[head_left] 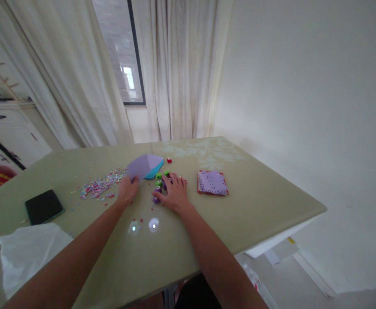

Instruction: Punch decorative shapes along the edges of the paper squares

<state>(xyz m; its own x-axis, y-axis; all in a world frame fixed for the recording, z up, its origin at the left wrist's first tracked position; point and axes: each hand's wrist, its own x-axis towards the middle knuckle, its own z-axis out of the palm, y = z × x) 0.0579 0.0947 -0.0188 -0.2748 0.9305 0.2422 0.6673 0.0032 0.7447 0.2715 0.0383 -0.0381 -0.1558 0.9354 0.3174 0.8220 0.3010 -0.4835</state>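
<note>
My left hand [128, 190] grips the near corner of a lilac paper sheet [144, 165], which has a teal sheet under it, fingers closed on the edge. With its fingers spread, my right hand [174, 192] rests flat on the table over a cluster of small green and purple paper punches [159, 182]. A small red punch [169, 160] sits apart, just beyond the lilac sheet.
A pile of coloured paper confetti [99, 184] lies left of my left hand. A stack of punched lilac and red papers [213, 183] lies to the right. A black phone [43, 206] and a white plastic bag [27, 251] are near the left edge of the olive table [262, 201].
</note>
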